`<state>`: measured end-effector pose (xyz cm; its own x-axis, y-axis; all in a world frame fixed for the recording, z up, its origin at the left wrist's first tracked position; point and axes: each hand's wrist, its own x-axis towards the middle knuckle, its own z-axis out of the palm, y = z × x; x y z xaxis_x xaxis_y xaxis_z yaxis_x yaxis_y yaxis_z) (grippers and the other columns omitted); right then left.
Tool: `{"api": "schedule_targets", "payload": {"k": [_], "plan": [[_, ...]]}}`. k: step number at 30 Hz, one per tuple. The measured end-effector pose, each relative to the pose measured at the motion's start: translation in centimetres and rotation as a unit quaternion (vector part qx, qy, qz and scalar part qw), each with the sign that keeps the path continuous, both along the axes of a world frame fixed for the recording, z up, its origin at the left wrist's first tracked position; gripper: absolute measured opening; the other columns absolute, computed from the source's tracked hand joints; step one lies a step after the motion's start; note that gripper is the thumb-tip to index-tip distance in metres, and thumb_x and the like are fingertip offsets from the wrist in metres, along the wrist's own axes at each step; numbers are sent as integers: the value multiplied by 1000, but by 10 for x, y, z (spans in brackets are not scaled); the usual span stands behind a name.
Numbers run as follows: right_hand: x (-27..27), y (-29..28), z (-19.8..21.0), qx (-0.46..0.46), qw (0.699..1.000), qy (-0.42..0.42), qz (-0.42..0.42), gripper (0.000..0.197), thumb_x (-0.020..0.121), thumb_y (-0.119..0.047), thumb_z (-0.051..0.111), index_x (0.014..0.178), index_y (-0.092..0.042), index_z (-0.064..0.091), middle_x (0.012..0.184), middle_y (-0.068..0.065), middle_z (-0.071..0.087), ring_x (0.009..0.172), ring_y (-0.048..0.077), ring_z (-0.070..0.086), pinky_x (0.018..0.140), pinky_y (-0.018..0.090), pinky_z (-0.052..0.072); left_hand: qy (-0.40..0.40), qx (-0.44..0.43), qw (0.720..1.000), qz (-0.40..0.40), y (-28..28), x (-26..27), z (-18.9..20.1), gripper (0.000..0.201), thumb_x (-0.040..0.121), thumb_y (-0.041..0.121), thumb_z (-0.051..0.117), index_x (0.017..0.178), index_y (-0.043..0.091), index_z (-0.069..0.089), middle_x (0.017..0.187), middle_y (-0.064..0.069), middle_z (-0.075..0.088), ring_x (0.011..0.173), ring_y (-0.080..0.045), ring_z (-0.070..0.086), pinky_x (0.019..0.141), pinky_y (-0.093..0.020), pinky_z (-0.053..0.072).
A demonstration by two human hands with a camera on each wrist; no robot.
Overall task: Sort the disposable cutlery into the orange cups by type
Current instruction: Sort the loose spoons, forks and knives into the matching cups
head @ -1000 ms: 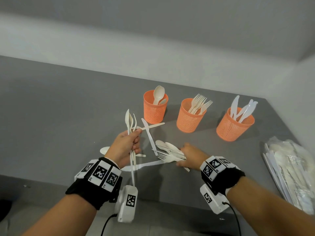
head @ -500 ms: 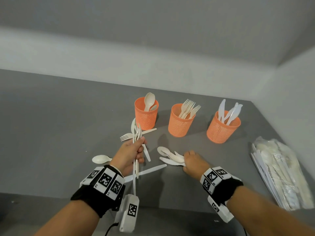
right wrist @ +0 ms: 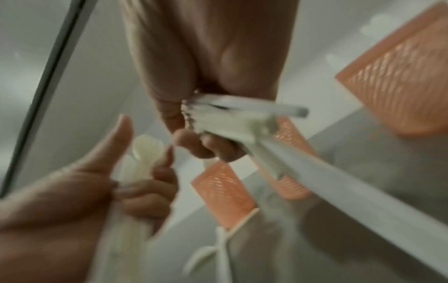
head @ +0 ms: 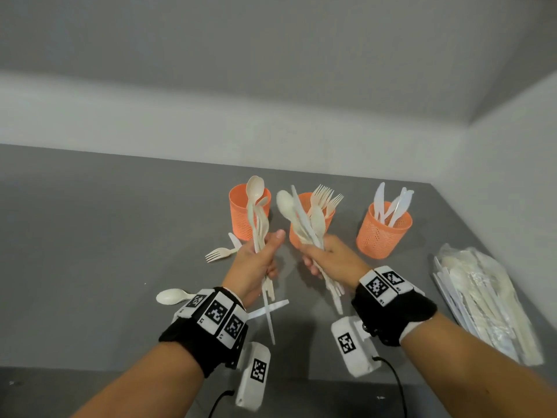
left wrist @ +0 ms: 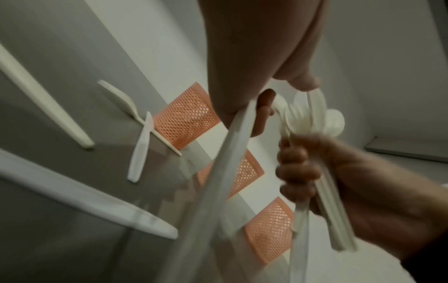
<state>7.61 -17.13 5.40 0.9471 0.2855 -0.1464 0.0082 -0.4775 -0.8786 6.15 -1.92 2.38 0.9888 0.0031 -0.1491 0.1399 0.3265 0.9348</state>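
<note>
Cream plastic fills both my fists. My left hand [head: 257,260] is wrapped round a bunch of spoons [head: 257,212], bowls up, thumb raised. My right hand [head: 331,257] clenches a mixed bundle [head: 307,218] of spoons and a knife, handles poking out below the fist. Just beyond my knuckles stand three orange cups: the spoon cup [head: 241,212] behind the left bunch, the fork cup [head: 328,218] behind the right bundle, the knife cup [head: 381,233] further right. A fork [head: 218,254], a spoon [head: 170,296] and a knife [head: 268,309] lie on the grey table [head: 90,236] near my left wrist.
</note>
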Motion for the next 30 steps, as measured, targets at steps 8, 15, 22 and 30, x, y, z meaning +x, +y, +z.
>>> {"api": "schedule_targets", "payload": {"k": [8,15,22,30], "plan": [[-3,15,11,160,970,142,114,30,89,-9,57,60,-9,55,43,0,48,38,11,46,41,22,42,-21,-56,985,-164,-8,4,30,43,75,27,72,103,-3,59,48,-14,59,34,-24,57,40,-33,53],[6,7,4,144,978,139,62,16,89,-20,60,92,-5,57,62,2,58,46,8,55,45,20,46,-26,-42,995,-82,-20,15,23,29,83,17,65,104,-1,62,71,-14,69,52,-22,66,48,-29,54],[9,7,-4,39,997,5,59,32,100,-29,35,128,-16,39,67,-8,43,39,-3,44,43,9,34,-7,-156,988,-8,-24,41,27,13,89,17,58,99,10,61,76,-2,71,72,-13,70,61,-26,57],[27,-12,4,-45,989,-78,119,44,98,-24,41,140,-14,33,115,-16,50,105,-4,48,86,0,36,-21,-144,988,-42,-38,55,28,19,91,11,54,105,-1,56,74,-5,69,75,-16,68,64,-25,57]]}}
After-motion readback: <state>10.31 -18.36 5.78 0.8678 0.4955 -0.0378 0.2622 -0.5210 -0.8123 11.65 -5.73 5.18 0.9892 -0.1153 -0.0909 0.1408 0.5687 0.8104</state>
